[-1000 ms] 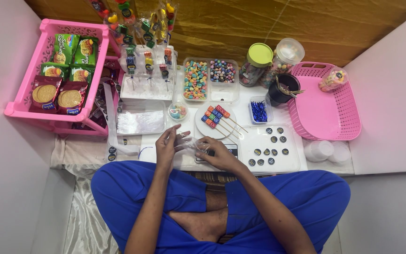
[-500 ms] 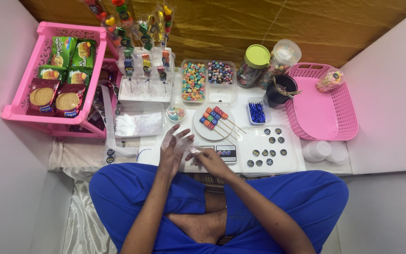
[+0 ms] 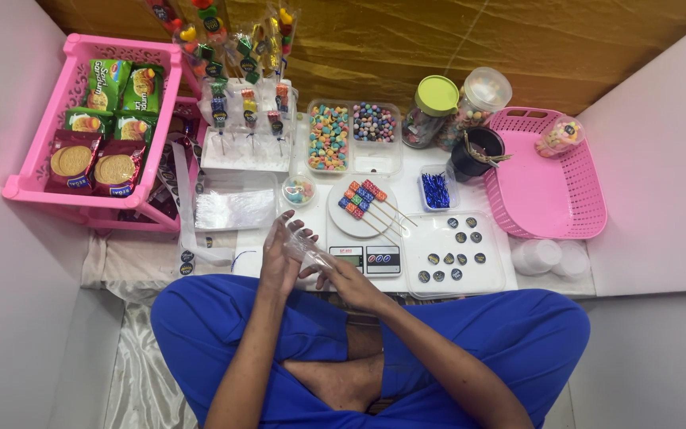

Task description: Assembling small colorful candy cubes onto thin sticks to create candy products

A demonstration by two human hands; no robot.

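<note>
As a person in blue trousers sits cross-legged at the near edge of a low white surface (image 3: 224, 262), both hands meet over a thin clear plastic bag (image 3: 308, 251): the left hand (image 3: 281, 258) stands upright with fingers spread and appears to be sliding into the bag, though the film is too sheer to be sure, while the right hand (image 3: 352, 284) pinches the bag's lower end from beneath. The bag hangs just above the surface's near edge, beside a small digital scale (image 3: 367, 259) whose round white plate (image 3: 363, 209) carries candy skewers (image 3: 365, 199). To the right of the scale lies a clear tray (image 3: 454, 253) of dark round stickers. Toward the far edge sit two clear boxes of coloured sweets (image 3: 329, 137), a green-lidded jar (image 3: 429, 111), a black cup (image 3: 476, 152) and a stand of wrapped skewers (image 3: 246, 119). A pink basket (image 3: 545, 179) occupies the right end, and a pink crate (image 3: 93, 127) of biscuit packets stands at the left end.
</note>
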